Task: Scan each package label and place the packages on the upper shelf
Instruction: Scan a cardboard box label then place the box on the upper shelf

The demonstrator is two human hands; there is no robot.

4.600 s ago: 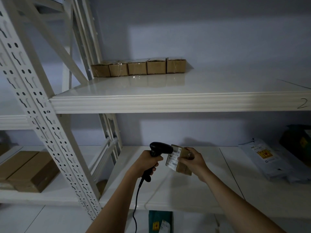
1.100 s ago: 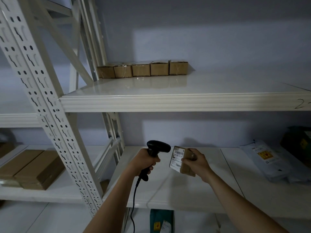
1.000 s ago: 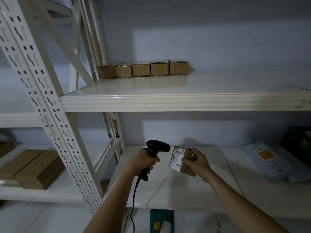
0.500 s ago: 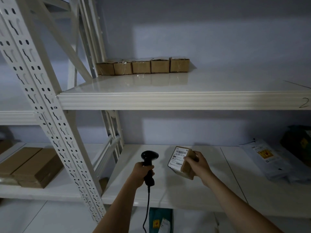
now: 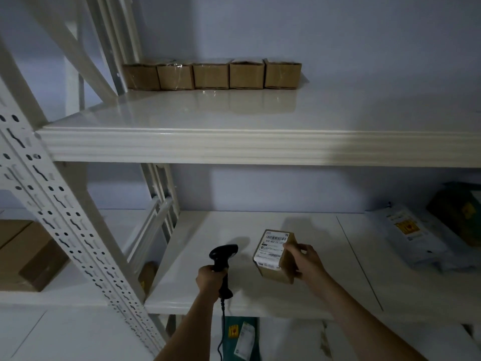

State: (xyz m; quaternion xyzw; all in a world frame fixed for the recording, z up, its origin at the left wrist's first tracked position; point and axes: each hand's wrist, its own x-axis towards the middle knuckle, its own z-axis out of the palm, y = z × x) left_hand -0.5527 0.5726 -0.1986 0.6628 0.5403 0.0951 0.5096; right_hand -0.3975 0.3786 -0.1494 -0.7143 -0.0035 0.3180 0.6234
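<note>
A white metal rack stands against a pale wall in dim light, with two shelves in view. Over the lower shelf (image 5: 260, 298), near its front edge, the right hand (image 5: 307, 261) holds a small cardboard package (image 5: 276, 267); the fingers are curled over its right side and top, so the grip is closed around the box. The package is tilted, and its white label (image 5: 272, 250) with barcodes faces up and to the left. Whether its bottom corner touches the shelf, I cannot tell. Just beside it on the left, the left hand (image 5: 212, 281) is wrapped firmly around the handle of a black scanner (image 5: 222, 259), whose head stands upright and points away from the person. A black cable (image 5: 222, 332) hangs down from the handle.

Above, on the upper shelf (image 5: 234, 144), five cardboard boxes (image 5: 211, 76) stand in one row at the back left corner, touching each other, close to the wall. At the right end of the lower shelf lie a grey mailer bag (image 5: 413, 238) with a yellow sticker and a dark green parcel (image 5: 460, 212) behind it. Left of the perforated post (image 5: 65, 225), on the neighbouring shelf, lie larger brown boxes (image 5: 31, 256). Below the lower shelf a green parcel (image 5: 240, 340) shows partly.
</note>
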